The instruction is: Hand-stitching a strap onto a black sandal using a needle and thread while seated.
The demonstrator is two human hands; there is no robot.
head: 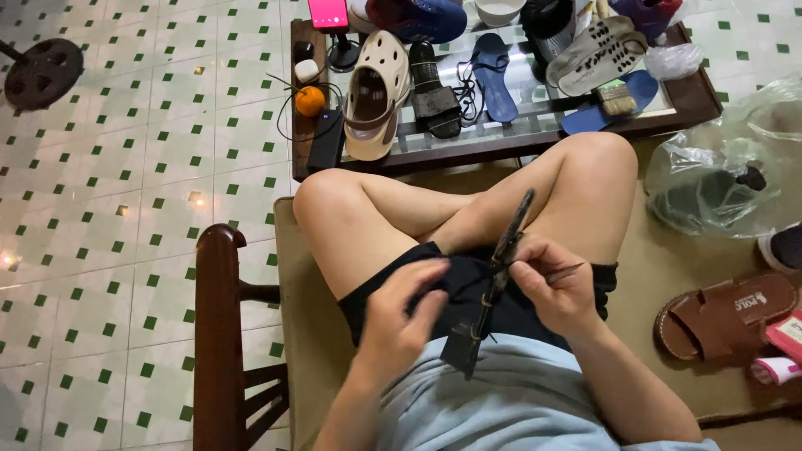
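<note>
I sit cross-legged on a cushioned bench (668, 250) and hold a thin dark sandal sole (499, 276) edge-on over my lap. My right hand (555, 284) grips its middle and pinches a thin pointed tool (571, 269) that sticks out to the right. My left hand (401, 313) is at the sole's left side, fingers bent toward it, touching near its lower part. Thread-like bits hang near the sole's lower end.
A low glass-topped table (693, 100) ahead carries a beige clog (376, 92), a black sandal (434, 92), blue insoles (494, 79), a brush (616, 98), an orange (310, 101). A brown sandal (725, 313) and plastic bags (718, 179) lie on the right. A wooden armrest (219, 334) stands left, over tiled floor.
</note>
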